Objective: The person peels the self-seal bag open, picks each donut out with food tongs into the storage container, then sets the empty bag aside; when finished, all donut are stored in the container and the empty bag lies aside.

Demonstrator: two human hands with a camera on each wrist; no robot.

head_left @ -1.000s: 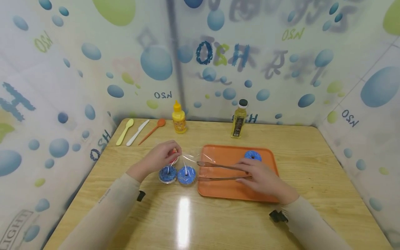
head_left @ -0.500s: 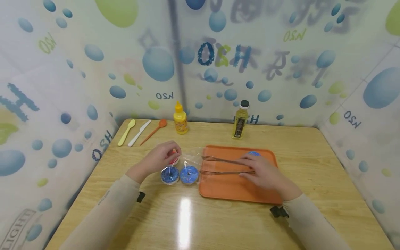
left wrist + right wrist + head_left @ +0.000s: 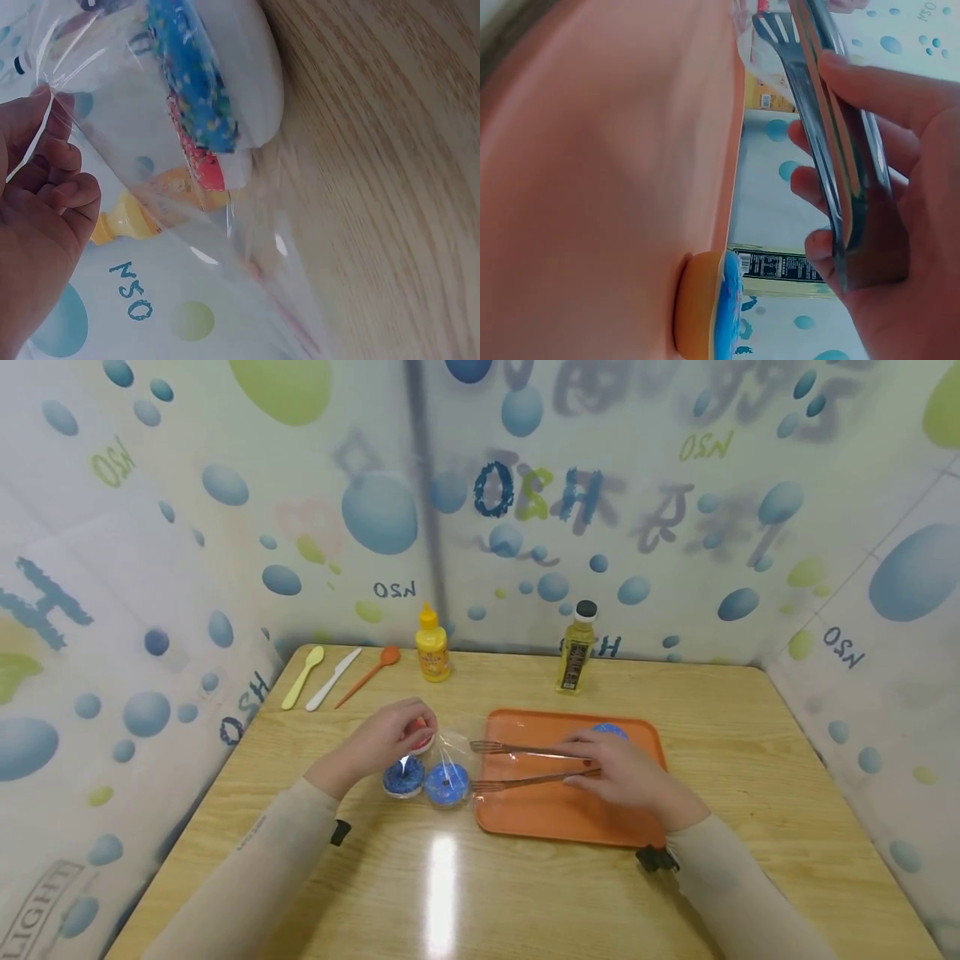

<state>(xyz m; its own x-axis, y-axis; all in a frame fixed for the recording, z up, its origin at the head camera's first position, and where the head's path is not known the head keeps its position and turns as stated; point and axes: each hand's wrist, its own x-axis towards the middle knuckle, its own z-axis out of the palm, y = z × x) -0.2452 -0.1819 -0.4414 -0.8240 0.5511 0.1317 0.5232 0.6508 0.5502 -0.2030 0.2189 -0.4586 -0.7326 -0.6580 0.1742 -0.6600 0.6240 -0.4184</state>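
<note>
A clear plastic bag [image 3: 459,745] sits left of centre on the table [image 3: 337,893], its film over two blue-topped doughnuts [image 3: 435,788] and a red-topped doughnut [image 3: 423,742] just beyond them. The left hand [image 3: 390,737] pinches the bag's edge. The right hand [image 3: 626,770] grips metal tongs [image 3: 534,751], arms spread, tips at the bag's right side; whether they are inside it is unclear. Below lies an orange tray [image 3: 570,814], bearing another blue-topped doughnut [image 3: 612,729] at its far right. Farther back stand a yellow squeeze bottle [image 3: 432,653] and, to its right, a dark-capped bottle [image 3: 575,653].
</note>
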